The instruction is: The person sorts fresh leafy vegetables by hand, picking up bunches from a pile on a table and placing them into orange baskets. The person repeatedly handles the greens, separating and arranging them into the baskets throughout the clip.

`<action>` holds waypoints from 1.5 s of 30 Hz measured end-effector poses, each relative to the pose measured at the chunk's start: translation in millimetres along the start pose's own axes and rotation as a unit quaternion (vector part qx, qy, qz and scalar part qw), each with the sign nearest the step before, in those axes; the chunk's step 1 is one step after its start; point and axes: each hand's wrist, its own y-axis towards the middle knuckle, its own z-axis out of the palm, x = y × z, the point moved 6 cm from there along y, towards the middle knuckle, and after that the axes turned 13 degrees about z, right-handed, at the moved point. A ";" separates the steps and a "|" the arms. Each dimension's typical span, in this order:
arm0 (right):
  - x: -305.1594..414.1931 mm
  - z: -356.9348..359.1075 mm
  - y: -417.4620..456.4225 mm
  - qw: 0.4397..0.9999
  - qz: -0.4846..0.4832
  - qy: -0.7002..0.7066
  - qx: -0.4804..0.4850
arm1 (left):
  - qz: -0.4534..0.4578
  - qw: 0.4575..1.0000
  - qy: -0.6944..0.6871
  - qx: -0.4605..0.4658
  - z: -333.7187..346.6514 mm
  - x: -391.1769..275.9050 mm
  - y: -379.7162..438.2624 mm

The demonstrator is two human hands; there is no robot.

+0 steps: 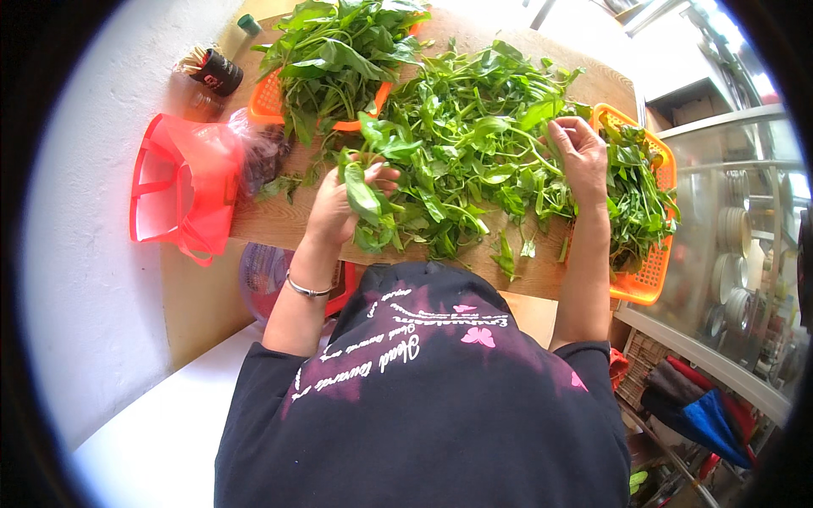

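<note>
Loose leafy greens [470, 133] with long pale stems lie heaped across the wooden table. My left hand [343, 200], a metal bangle on its wrist, holds a few leafy sprigs [365, 193] at the heap's left edge. Over the right side of the heap, my right hand [581, 152] pinches a leafy stem [543, 117] between thumb and fingers. Just beyond that hand stands an orange plastic basket [648, 289] with more greens inside. Another orange basket [267, 105], piled high with greens, is at the back left.
A red bag [209, 171] and a clear plastic bag with dark contents [263, 155] sit on the left by the wall. Behind them are a black toothpick holder [221, 73] and a green-capped container [249, 25]. A glass-fronted cabinet with dishes [733, 235] stands right of the wooden table [282, 219].
</note>
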 end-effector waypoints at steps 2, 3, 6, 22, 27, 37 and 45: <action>20.8 10.4 -7.9 1.000 0.002 0.019 0.007 | -0.028 0.998 -0.035 0.036 20.4 7.5 4.6; 29.8 19.2 -11.8 1.000 -0.007 0.021 0.012 | -0.035 0.997 -0.041 0.057 34.2 9.0 6.4; 50.4 82.4 -37.2 0.986 -0.088 -0.131 0.058 | -0.039 0.987 -0.134 0.085 65.0 20.6 15.1; -46.6 51.3 -64.7 0.984 -0.006 -0.167 0.055 | -0.008 0.967 -0.255 -0.017 -78.4 3.5 -10.9; -23.2 17.0 -59.0 0.993 0.088 0.045 0.060 | -0.028 0.972 -0.234 0.017 -39.8 20.1 -12.1; 21.7 108.7 -84.7 0.966 -0.059 -0.168 0.187 | 0.000 0.995 -0.038 0.093 75.9 16.9 14.0; -142.3 41.1 -86.6 0.835 0.068 -0.546 -0.025 | 0.001 0.989 -0.141 -0.037 -17.1 0.9 19.0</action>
